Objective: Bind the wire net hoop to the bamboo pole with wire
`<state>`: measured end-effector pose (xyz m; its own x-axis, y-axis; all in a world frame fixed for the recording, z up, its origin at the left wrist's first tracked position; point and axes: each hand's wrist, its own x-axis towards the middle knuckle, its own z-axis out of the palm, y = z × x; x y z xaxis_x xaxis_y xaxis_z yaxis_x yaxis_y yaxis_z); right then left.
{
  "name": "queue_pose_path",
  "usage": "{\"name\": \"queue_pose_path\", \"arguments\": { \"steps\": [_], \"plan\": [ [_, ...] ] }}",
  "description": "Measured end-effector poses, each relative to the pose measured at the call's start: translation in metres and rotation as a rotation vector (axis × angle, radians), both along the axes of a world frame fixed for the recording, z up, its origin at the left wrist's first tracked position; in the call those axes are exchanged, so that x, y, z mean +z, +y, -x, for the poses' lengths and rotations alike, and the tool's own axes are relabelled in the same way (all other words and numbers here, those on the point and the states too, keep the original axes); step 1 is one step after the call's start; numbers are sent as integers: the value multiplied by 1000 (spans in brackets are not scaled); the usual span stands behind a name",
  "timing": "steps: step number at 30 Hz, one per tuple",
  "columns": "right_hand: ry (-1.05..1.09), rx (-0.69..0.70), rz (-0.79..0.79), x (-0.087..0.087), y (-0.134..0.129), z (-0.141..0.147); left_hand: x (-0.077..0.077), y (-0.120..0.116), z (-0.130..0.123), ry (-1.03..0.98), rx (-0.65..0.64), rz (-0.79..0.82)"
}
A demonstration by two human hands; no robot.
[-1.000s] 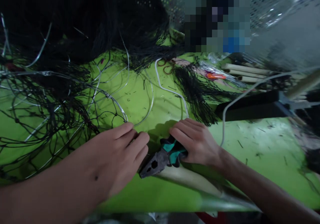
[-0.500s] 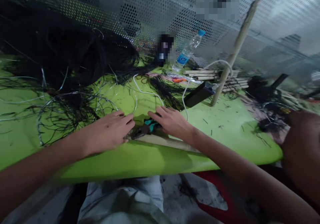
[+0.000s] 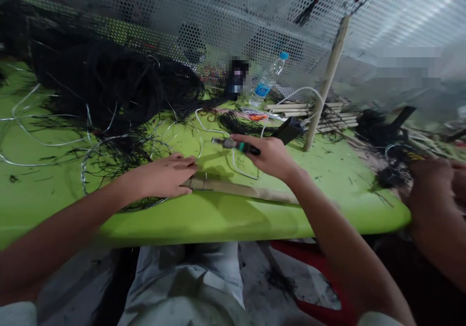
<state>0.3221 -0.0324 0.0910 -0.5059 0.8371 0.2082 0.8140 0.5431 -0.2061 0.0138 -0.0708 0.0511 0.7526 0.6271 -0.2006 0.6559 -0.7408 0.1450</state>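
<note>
One clear, blue-capped plastic bottle point(image 3: 262, 88), contents indistinct, stands beyond right hand point(image 3: 274, 156), closed on green-and-black metal pliers point(image 3: 230, 143); left hand point(image 3: 165, 175) curls round one tan bamboo pole point(image 3: 240, 188)

Left hand point(image 3: 165, 176) holding a bamboo pole point(image 3: 247, 190), right hand point(image 3: 274, 157) gripping pliers point(image 3: 242, 146), green table point(image 3: 204, 224), black strands point(image 3: 109, 78) heaped behind

Pliers point(image 3: 236, 145) and a bamboo stick point(image 3: 240, 190) suggest a workshop.
</note>
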Motion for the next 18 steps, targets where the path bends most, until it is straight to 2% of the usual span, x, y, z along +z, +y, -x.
{"name": "queue_pose_path", "arguments": {
  "steps": [2,5,9,12,13,15,18],
  "plan": [
    [218,-74,-35,-3,3,5,5,-3,-3,-62,38,35],
    [510,-124,-27,-16,9,21,9,-4,-12,-223,106,120],
    [977,-107,152,-40,14,35,6,1,-24,-401,125,267],
    [1293,-143,252,-52,16,33,2,6,-28,-460,130,287],
    [1322,-166,211,-54,16,30,1,7,-28,-460,132,290],
    [1304,-221,32,-53,16,26,1,9,-28,-435,155,307],
    [1121,-321,-238,-45,11,20,1,10,-27,-390,174,320]
  ]
}}
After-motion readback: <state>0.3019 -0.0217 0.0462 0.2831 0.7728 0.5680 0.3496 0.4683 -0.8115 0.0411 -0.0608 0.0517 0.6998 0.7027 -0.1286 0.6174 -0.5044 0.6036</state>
